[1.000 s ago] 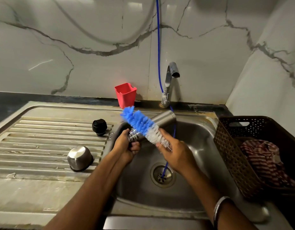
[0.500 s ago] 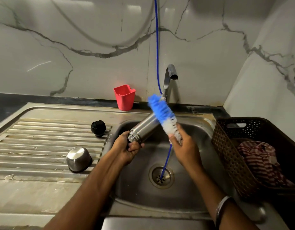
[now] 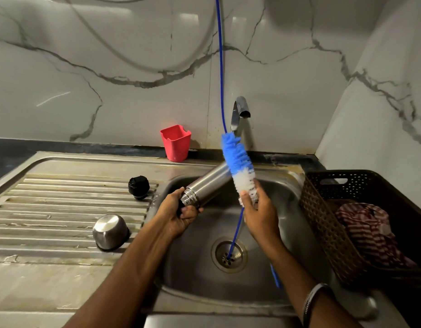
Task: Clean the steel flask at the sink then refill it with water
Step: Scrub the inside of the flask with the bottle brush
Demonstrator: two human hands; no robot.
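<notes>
Left hand (image 3: 178,213): curled round the open, threaded mouth end of the steel flask (image 3: 208,183), gripping it.
Steel flask: tilted over the sink (image 3: 263,292), base up toward the tap (image 3: 239,114), mouth low and to the left.
Right hand (image 3: 260,215): pinches the bottle brush (image 3: 240,166) just below its white bristles; blue handle tip shows under the wrist.
Bottle brush: near upright, blue tip uppermost, crossing in front of the flask's base.
Drainboard: black stopper (image 3: 139,187) and steel cup (image 3: 110,232), cup upside down, well apart.
Counter back edge: red cup (image 3: 175,143) against the wall.
Right of sink: dark basket (image 3: 327,223) holding striped cloth (image 3: 370,233).
Blue hose (image 3: 220,67): hangs down the wall, end in the drain.
</notes>
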